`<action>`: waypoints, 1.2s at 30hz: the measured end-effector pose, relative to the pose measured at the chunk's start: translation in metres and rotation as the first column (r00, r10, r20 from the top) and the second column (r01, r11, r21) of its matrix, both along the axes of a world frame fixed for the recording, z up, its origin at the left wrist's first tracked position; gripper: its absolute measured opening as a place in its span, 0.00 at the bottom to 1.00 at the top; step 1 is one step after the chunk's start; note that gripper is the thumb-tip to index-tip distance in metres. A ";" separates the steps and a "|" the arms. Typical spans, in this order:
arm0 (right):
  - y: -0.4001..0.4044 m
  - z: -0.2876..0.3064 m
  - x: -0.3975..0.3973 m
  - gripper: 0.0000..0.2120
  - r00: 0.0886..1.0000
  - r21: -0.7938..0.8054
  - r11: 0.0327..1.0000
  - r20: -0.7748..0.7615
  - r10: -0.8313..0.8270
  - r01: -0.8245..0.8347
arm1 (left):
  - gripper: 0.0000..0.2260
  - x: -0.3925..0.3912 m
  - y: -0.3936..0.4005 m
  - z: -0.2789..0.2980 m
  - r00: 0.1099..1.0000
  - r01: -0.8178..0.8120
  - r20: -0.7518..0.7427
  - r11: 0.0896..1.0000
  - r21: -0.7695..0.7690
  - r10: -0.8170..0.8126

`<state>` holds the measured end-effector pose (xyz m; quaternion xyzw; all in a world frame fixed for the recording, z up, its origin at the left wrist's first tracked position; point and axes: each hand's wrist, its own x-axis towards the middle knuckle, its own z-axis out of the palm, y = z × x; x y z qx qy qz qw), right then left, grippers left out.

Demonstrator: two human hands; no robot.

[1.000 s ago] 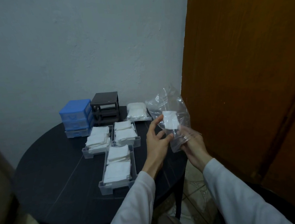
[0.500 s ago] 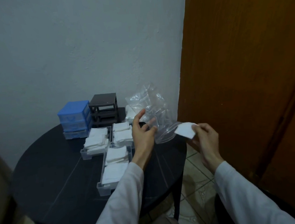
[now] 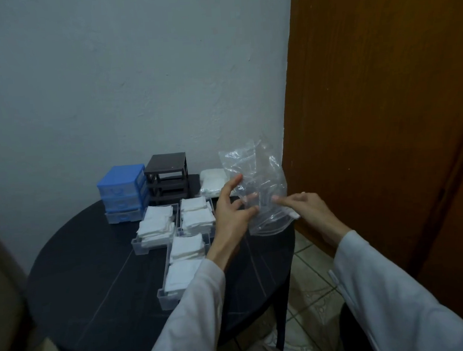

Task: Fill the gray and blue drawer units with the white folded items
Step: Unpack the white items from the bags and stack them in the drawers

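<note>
A clear plastic bag (image 3: 256, 184) hangs between both hands above the worktop (image 3: 93, 269); left hand (image 3: 232, 214) pinches its side, right hand (image 3: 308, 211) holds a white folded item (image 3: 294, 215), forefinger extended

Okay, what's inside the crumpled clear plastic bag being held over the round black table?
The crumpled clear plastic bag looks empty; through it only fingers show. A white folded item peeks from under the right hand, outside the bag. The left hand pinches the bag.
</note>
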<state>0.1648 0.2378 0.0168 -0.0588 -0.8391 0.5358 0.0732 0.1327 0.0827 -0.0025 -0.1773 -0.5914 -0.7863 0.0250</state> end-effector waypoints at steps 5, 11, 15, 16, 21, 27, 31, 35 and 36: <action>0.002 -0.010 -0.006 0.15 0.989 -0.064 0.996 0.130 0.065 -0.057 | 0.37 -0.003 -0.007 0.004 0.999 -0.039 0.005 0.999 -0.029 0.039; 0.008 -0.006 -0.006 0.17 0.996 -0.292 0.957 0.082 0.021 0.004 | 0.22 -0.003 -0.021 0.011 0.983 -0.181 -0.001 0.982 -0.044 0.181; 0.011 0.004 0.000 0.15 0.985 -0.292 0.949 0.091 0.149 -0.117 | 0.15 -0.013 -0.044 0.027 0.921 -0.379 -0.141 0.921 -0.092 0.364; 0.011 0.005 0.000 0.13 0.979 -0.282 0.947 0.090 0.182 -0.150 | 0.14 -0.016 -0.051 0.032 0.915 -0.389 -0.174 0.911 -0.140 0.364; 0.006 0.008 -0.004 0.15 0.972 -0.224 0.952 0.059 0.226 -0.208 | 0.14 -0.021 -0.077 0.054 0.963 -0.256 -0.175 0.906 -0.336 0.207; 0.002 0.000 -0.009 0.30 0.996 -0.253 0.963 -0.021 0.086 -0.089 | 0.22 -0.015 -0.097 0.051 0.971 -0.237 -0.126 0.868 -0.437 0.202; -0.004 -0.004 -0.009 0.21 0.994 -0.258 0.964 -0.104 0.035 -0.061 | 0.24 -0.015 -0.106 0.047 0.996 -0.092 -0.023 0.887 -0.452 0.092; -0.011 -0.008 -0.010 0.38 0.999 -0.137 0.991 0.037 0.000 0.005 | 0.24 -0.009 -0.108 0.043 0.988 -0.152 -0.031 0.942 -0.299 0.149; -0.013 -0.008 -0.009 0.40 0.998 -0.137 0.990 0.054 0.033 -0.025 | 0.23 -0.009 -0.108 0.041 0.986 -0.164 -0.034 0.951 -0.263 0.161</action>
